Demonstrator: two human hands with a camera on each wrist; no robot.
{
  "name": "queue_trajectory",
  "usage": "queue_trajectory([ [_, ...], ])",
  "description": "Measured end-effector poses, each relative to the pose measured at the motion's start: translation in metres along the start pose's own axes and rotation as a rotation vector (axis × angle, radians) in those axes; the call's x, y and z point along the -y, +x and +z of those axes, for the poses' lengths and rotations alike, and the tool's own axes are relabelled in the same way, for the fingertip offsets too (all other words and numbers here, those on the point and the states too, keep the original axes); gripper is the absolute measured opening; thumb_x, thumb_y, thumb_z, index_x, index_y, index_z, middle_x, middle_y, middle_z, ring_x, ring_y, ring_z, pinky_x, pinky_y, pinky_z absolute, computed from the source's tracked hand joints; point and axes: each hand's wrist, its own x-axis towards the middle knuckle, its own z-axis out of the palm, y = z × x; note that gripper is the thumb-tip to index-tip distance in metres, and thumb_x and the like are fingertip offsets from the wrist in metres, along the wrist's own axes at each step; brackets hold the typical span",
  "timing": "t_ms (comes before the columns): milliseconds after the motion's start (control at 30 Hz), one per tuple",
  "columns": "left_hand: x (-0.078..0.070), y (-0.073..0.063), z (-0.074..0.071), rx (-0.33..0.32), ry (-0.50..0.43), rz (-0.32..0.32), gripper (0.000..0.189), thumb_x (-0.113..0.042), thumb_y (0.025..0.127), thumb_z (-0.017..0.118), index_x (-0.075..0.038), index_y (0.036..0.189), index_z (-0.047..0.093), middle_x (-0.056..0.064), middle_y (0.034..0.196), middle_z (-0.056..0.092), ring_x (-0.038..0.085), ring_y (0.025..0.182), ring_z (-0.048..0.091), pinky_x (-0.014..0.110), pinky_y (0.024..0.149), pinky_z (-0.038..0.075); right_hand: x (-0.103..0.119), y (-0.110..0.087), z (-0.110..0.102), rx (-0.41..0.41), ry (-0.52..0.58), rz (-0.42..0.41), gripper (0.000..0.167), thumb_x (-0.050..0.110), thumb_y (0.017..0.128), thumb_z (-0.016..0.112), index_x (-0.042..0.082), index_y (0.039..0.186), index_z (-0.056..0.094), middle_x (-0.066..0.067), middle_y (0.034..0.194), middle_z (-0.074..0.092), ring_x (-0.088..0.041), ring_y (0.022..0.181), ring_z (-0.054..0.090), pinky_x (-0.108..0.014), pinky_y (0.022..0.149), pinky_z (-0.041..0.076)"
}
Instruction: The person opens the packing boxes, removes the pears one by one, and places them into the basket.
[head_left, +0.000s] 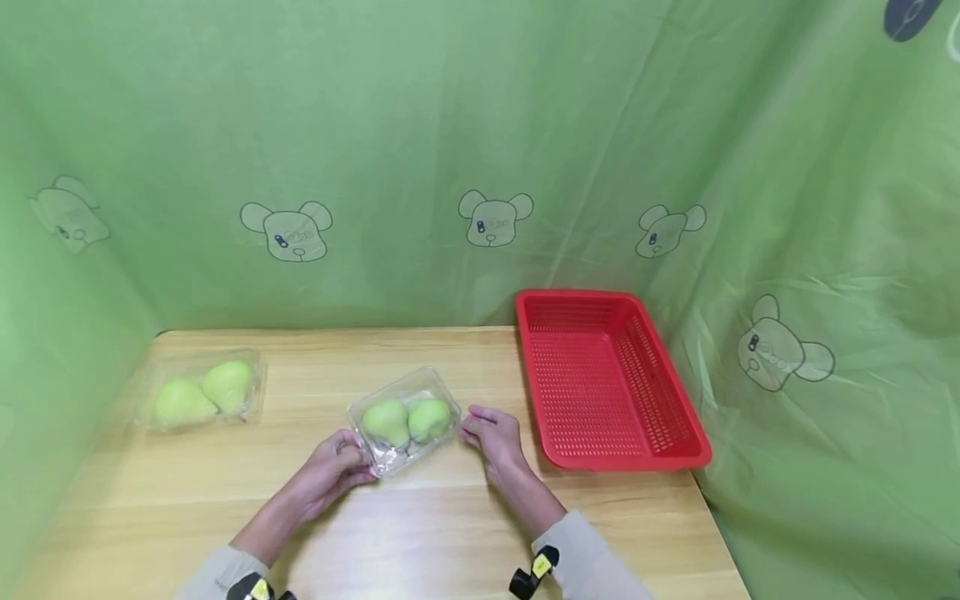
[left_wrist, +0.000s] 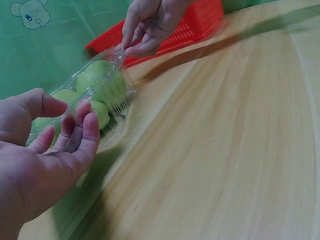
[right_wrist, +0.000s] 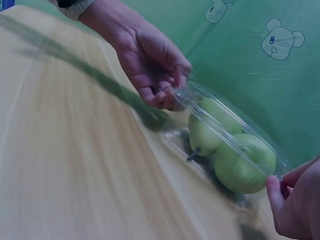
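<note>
A clear plastic clamshell box [head_left: 405, 421] holds two green pears [head_left: 386, 422], seen through its lid. My left hand [head_left: 333, 473] pinches its near left corner between thumb and fingers. On the opposite side, the fingertips of my right hand [head_left: 495, 440] grip the box's right edge. In the right wrist view, a pear [right_wrist: 245, 164] shows close under the clear lid, and a dark stem points toward the table. The left wrist view shows the box between both hands, with a shadow beneath it. The box sits at an angle to the table's edges.
A red perforated plastic basket [head_left: 600, 383] stands at the back right of the wooden table [head_left: 450, 542]. Another clear box [head_left: 255, 400] with two green pears lies at the back left. A green curtain [head_left: 405, 125] with bear-face prints hangs behind and along the sides.
</note>
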Motion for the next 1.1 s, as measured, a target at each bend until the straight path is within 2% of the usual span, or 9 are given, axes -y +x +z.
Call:
queue_trajectory([
  [167, 0.002, -0.003, 0.006, -0.021, -0.011, -0.024, 0.04, 0.002, 0.092, 0.06, 0.002, 0.126, 0.038, 0.014, 0.118, 0.059, 0.024, 0.099, 0.067, 0.034, 0.095, 0.062, -0.002, -0.006, 0.004, 0.015, 0.093, 0.04, 0.041, -0.012, 0.094, 0.059, -0.018, 0.134, 0.052, -0.024, 0.112, 0.065, -0.019, 0.091, 0.073, -0.034, 0.097, 0.062],
  [433, 0.007, -0.003, 0.016, -0.063, -0.029, -0.019, 0.036, 0.002, 0.092, 0.059, -0.002, 0.12, 0.036, 0.014, 0.116, 0.059, 0.023, 0.097, 0.066, 0.032, 0.093, 0.062, -0.004, -0.01, 0.007, 0.036, 0.175, 0.091, 0.04, -0.011, 0.094, 0.06, -0.017, 0.132, 0.048, -0.016, 0.1, 0.067, -0.017, 0.087, 0.073, -0.029, 0.091, 0.063],
  [600, 0.012, 0.001, 0.026, -0.093, -0.056, -0.002, 0.039, 0.004, 0.089, 0.058, -0.003, 0.12, 0.035, 0.013, 0.116, 0.056, 0.022, 0.096, 0.064, 0.032, 0.091, 0.061, -0.005, -0.011, 0.01, 0.071, 0.182, 0.108, 0.035, -0.009, 0.095, 0.06, -0.015, 0.128, 0.051, -0.013, 0.098, 0.068, -0.016, 0.089, 0.072, -0.03, 0.093, 0.063],
  [833, 0.013, 0.003, 0.037, -0.135, -0.071, 0.028, 0.046, 0.007, 0.087, 0.058, -0.001, 0.127, 0.035, 0.011, 0.114, 0.055, 0.021, 0.093, 0.062, 0.03, 0.088, 0.061, -0.01, -0.014, 0.013, 0.107, 0.17, 0.121, 0.034, -0.007, 0.097, 0.059, -0.016, 0.129, 0.053, -0.017, 0.107, 0.067, -0.019, 0.093, 0.074, -0.033, 0.097, 0.062],
  [1100, 0.015, 0.005, 0.044, -0.167, -0.097, 0.041, 0.053, 0.005, 0.089, 0.057, -0.001, 0.137, 0.036, 0.011, 0.116, 0.055, 0.021, 0.093, 0.061, 0.031, 0.088, 0.061, -0.012, -0.016, 0.016, 0.102, 0.196, 0.146, 0.036, -0.009, 0.095, 0.061, -0.015, 0.129, 0.054, -0.016, 0.099, 0.071, -0.019, 0.09, 0.076, -0.033, 0.094, 0.063],
])
